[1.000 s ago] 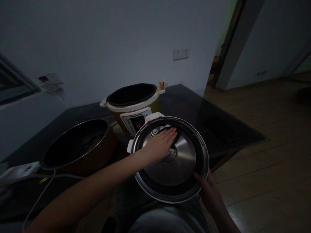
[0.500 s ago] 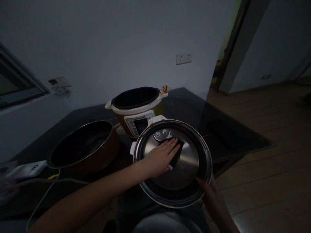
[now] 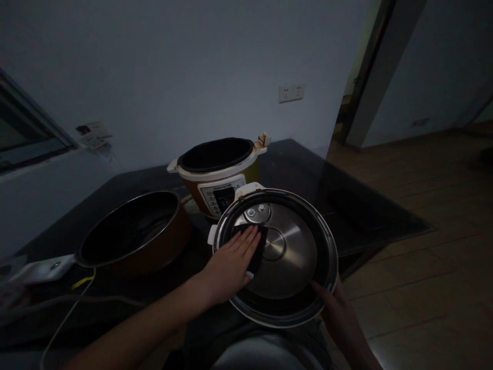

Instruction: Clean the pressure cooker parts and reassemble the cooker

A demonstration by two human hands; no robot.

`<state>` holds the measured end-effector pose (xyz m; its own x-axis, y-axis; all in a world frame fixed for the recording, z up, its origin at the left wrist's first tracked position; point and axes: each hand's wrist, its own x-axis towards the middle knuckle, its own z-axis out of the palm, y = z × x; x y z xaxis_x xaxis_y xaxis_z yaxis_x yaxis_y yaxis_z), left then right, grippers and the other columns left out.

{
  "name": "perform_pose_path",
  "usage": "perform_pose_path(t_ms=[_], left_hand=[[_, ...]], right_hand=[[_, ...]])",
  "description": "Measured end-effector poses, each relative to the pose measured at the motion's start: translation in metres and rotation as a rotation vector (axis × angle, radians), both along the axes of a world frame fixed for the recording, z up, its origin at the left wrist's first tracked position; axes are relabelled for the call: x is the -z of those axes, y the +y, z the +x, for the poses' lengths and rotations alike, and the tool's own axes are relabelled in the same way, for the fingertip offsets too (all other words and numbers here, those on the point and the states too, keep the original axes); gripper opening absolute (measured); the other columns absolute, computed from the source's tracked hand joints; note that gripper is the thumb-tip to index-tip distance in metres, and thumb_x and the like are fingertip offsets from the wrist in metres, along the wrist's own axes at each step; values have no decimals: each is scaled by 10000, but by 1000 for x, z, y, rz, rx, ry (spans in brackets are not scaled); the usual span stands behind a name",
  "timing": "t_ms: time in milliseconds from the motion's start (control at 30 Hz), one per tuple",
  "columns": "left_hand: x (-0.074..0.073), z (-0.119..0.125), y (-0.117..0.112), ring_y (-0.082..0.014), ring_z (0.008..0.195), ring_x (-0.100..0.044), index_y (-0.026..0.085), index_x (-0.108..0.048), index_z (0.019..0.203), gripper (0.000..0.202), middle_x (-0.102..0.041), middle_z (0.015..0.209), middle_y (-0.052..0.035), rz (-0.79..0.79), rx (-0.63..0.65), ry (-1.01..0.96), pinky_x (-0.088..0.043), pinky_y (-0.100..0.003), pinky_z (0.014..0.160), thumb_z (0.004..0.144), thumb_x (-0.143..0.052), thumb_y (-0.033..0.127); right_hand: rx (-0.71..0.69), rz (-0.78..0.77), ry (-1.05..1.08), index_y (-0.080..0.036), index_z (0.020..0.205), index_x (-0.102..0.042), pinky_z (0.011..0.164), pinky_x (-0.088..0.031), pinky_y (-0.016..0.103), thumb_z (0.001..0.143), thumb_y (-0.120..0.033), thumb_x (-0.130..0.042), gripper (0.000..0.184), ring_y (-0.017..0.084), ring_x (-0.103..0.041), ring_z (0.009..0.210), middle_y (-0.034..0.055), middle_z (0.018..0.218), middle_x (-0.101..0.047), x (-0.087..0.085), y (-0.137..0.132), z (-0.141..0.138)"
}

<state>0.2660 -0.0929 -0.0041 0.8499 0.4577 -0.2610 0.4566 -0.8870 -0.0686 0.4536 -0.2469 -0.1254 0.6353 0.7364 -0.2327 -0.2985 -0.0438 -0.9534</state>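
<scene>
A round cooker lid (image 3: 292,257) lies upside down over my lap, its shiny metal inner plate facing up. My left hand (image 3: 231,264) rests flat on the lid's left side, fingers stretched out and pressing a dark cloth (image 3: 257,246) against the metal. My right hand (image 3: 337,308) grips the lid's near right rim from below. Behind the lid stands the open electric cooker (image 3: 215,167), orange and white with a control panel on its front.
A dark pan (image 3: 133,234) with a white handle sits left on the black table (image 3: 327,190). A white cable (image 3: 63,324) trails off the table's near left. Wooden floor and a doorway lie to the right. Wall sockets (image 3: 291,93) are behind.
My left hand has slid the dark cloth from the lid's centre toward its left side. The lid and my right hand have stayed nearly still.
</scene>
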Motion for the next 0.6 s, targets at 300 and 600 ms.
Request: perform_pose_path(t_ms=[300,600], left_hand=[[24,21,-4,-228,1508,60,163,-65,1555,992,20,1645,-107,-62,226,-138,-80,-414,1224,777,-678,224],[14,20,10,-244,1510,5,147,-110,1547,986,-49,1640,-139,7,174,-141,-127,-432,1219,748,-686,196]], right_hand=[[6,38,6,-329,1385,-512,1149,-316,467,676,-527,-755,774,299,-440,1369,39,1403,-579,4,1,-1],[18,47,21,-324,1352,-548,1139,-332,454,704,-491,-754,700,291,-450,1361,30,1392,-589,4,0,1]])
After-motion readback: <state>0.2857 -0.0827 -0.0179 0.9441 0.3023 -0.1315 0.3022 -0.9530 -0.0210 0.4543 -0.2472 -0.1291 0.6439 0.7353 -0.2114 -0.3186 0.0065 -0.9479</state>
